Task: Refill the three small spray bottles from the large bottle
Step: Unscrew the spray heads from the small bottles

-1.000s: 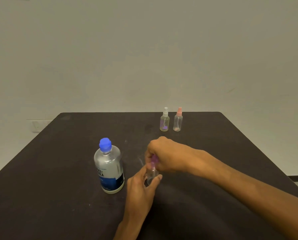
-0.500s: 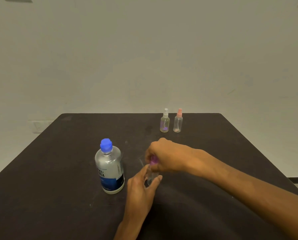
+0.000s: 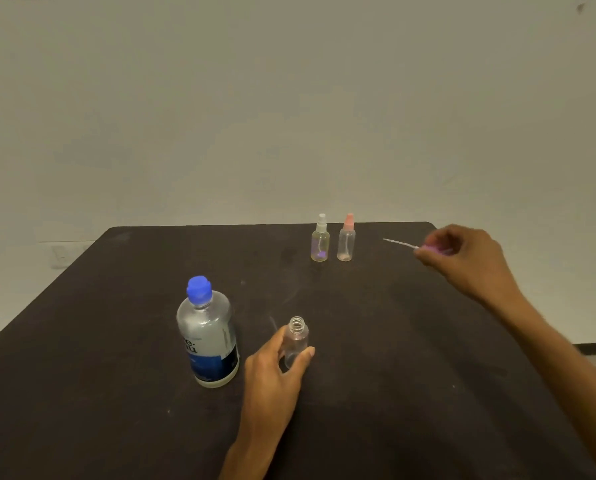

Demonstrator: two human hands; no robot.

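The left hand (image 3: 275, 367) is gripping the small clear uncapped spray bottle (image 3: 296, 341) upright on the dark table (image 3: 393, 375), while the right hand (image 3: 462, 259) is pinching its purple spray top (image 3: 435, 249) (dip tube showing) well aside. The large clear blue-capped bottle (image 3: 208, 336), just beside, is sitting capped, so no pouring is underway; the two far small spray bottles (image 3: 333, 239) are standing capped, awaiting their turn.

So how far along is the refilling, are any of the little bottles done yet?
Barely begun. Done: the nearest small bottle is open, gripped by the left hand; the right hand holds its purple sprayer top off to the side. Left: the large bottle is capped, nothing poured, and the white-topped bottle and pink-topped bottle stand closed.
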